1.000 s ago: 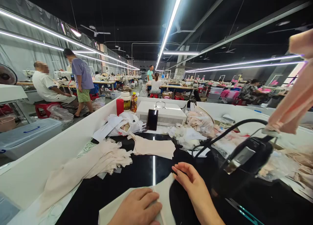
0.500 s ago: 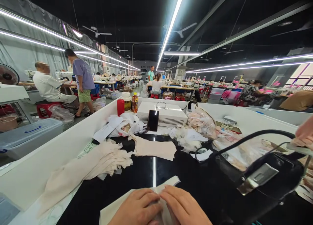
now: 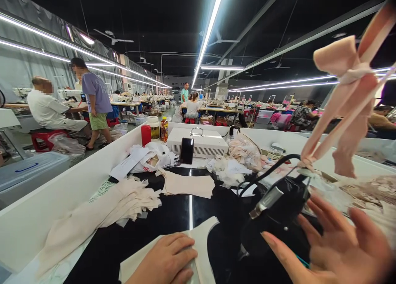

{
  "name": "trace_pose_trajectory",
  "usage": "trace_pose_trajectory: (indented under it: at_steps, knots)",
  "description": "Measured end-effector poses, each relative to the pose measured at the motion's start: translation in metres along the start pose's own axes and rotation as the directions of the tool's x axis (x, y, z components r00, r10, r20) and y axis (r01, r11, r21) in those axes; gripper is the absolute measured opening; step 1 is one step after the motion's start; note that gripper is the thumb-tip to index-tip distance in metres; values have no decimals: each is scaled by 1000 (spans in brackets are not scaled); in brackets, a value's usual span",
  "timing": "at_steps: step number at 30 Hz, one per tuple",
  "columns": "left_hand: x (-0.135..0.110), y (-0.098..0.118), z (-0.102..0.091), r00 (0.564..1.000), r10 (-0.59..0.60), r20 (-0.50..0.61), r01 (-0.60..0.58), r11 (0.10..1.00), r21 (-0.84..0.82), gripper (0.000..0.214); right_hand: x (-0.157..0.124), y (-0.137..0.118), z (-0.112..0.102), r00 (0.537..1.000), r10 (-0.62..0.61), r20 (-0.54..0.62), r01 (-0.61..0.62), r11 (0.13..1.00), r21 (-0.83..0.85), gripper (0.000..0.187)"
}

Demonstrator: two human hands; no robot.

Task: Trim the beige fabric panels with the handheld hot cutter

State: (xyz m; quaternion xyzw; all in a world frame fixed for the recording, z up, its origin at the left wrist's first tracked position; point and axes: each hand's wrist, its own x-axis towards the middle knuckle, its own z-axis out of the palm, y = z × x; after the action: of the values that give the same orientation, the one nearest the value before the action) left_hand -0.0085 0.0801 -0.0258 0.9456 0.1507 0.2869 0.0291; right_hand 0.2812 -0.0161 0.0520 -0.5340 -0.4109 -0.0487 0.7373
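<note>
My left hand lies on a pale cream cloth piece at the front of the black tabletop, fingers side by side and pressing it down. Off to the right, my right hand is raised with fingers spread, somewhat blurred, holding nothing. Just beyond its fingertips hangs a black tool with a metal part and a thick black cable; I cannot tell its exact kind. Knotted pink cloth strips hold it up. Whether my fingers touch the tool is unclear.
Cream cloth pieces lie in a stack and a fanned pile. Behind are a phone, a vented white box, jars and bagged scraps. White walls edge the table. Other people sit and stand beyond.
My right hand has left the cloth and moved right, opening. The view has turned slightly right. The black tool appears further left and more upright, its pink strips now in view. My left hand stays on the cloth.
</note>
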Motion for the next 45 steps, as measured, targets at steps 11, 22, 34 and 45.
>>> trace_pose_trajectory:
  at_steps: [11,22,34,45]
  knots:
    - [5,9,-18,988,-93,122,101,993,-65,30,1,-16,56,956,290,48,-288,957,-39,56]
    - [18,19,-27,994,-43,100,51,996,-76,29,-22,-35,40,925,210,318,-311,899,309,44]
    - [31,40,-2,963,165,211,-155,986,-61,20,-44,-44,44,848,210,487,-462,743,484,49]
    - [34,47,2,977,134,166,-129,991,-39,29,-47,-47,47,842,192,504,-465,733,497,47]
